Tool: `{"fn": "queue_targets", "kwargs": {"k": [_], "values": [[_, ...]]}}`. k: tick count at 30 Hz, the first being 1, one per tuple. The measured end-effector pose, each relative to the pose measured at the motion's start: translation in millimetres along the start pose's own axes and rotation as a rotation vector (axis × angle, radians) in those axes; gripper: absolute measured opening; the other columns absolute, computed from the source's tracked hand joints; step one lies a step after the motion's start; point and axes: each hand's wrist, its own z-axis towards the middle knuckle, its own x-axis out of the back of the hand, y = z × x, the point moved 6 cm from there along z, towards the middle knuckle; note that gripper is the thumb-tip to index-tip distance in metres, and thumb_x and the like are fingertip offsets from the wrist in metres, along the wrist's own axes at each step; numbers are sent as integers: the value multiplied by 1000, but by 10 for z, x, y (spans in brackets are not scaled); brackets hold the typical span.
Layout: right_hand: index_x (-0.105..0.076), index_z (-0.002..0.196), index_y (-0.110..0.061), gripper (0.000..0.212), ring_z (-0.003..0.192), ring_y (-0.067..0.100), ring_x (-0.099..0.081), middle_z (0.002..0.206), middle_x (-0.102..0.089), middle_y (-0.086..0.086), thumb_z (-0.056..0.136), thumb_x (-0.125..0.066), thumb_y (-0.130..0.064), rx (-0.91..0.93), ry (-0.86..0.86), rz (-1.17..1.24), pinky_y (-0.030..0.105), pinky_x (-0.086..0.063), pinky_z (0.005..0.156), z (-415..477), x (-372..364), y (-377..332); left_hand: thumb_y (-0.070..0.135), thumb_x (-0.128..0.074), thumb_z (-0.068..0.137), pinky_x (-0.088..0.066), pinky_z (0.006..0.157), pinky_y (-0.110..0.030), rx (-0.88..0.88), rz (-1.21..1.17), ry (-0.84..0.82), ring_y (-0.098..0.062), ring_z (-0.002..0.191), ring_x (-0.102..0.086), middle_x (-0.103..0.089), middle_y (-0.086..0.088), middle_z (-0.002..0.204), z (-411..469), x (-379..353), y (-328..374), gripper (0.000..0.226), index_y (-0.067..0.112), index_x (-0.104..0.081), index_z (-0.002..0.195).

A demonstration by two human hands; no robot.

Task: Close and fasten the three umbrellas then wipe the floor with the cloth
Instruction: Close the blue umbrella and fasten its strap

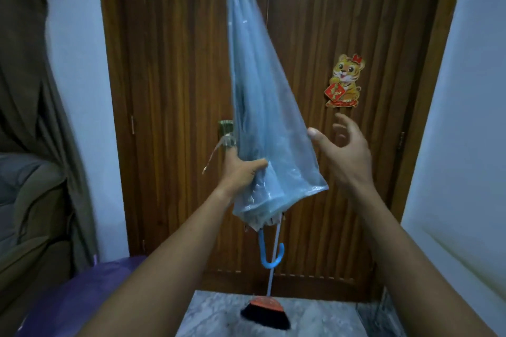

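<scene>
Nearest, the floor [213,317] was not yet wiped, no cloth showed, and only a purple heap [82,282] at lower left (possibly another umbrella, I could not tell) hinted at the rest. Further out, the blue umbrella [260,90] stood tip-up, folded but loose. The left hand [241,172] had its grip curled round the lower canopy, the strap [216,150] dangled unfastened beside it, and the right hand [342,150] was spread wide and held nothing, thumb at the canopy's edge. Room seemed tight: a broom [267,309] rested below the crook handle [262,243] and the door [169,63] stood close behind.
</scene>
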Motion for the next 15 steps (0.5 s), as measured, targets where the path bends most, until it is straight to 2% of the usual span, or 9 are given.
{"fn": "queue_targets", "kwargs": {"k": [1,2,3,4,6,8,11,13,15], "values": [[-39,148,-31,95,129,10,-53,143,-54,-6,69,-80,-63,-26,-110,56,36,-47,105,70,-174,-49,4,-83,68,-63,82,-38,-36,19,-73,-22,96,-74,-76,0,101,-21,-108,14,46,19,-68,109],[-37,149,-26,101,130,12,-55,143,-55,-3,66,-86,-58,-73,-221,169,35,-48,106,79,-354,-100,7,-83,66,-61,87,-44,-87,51,-145,-23,102,-74,-76,-2,108,-53,-228,32,54,18,-67,116],[-49,141,-19,91,123,15,-62,134,-63,0,66,-90,-49,-124,-299,269,35,-52,102,43,-514,-125,12,-83,64,-61,88,-46,-144,116,-216,-21,104,-73,-75,-1,111,-95,-361,45,61,21,-64,121],[-63,125,-11,72,111,18,-69,118,-72,3,66,-92,-40,-203,-311,364,35,-57,95,-18,-636,-110,20,-83,62,-61,86,-45,-198,239,-259,-18,105,-72,-74,2,111,-149,-463,66,65,26,-60,123],[-75,95,-9,33,90,20,-75,94,-77,7,70,-91,-24,-329,-123,458,34,-62,82,-83,-695,42,31,-84,58,-60,85,-44,-237,393,-322,-15,106,-69,-69,4,113,-184,-553,44,72,28,-51,122],[-74,89,-11,19,90,26,-75,95,-77,11,75,-86,-16,-347,3,483,42,-62,83,-101,-620,169,33,-84,59,-57,88,-38,-162,280,-400,-13,108,-65,-65,1,118,-206,-521,-14,71,23,-50,121],[-69,87,-21,17,94,27,-74,99,-76,7,78,-83,-18,-343,4,487,46,-60,87,-38,-446,276,20,-72,78,-49,84,-30,25,-27,-310,-11,100,-63,-68,0,115,-188,-319,-56,38,17,-59,114],[-69,94,-19,22,93,26,-74,100,-75,6,77,-83,-20,-333,1,501,46,-61,85,10,-336,302,11,-60,97,-50,84,-33,1,-35,-210,-15,97,-68,-75,-1,110,-168,-201,-35,10,16,-66,104],[-70,102,-14,29,90,26,-75,102,-76,9,77,-82,-18,-318,7,540,45,-62,82,53,-243,276,7,-55,101,-53,79,-32,-15,-25,-142,-15,90,-73,-78,-1,102,-183,-136,-46,17,16,-69,97]]}}
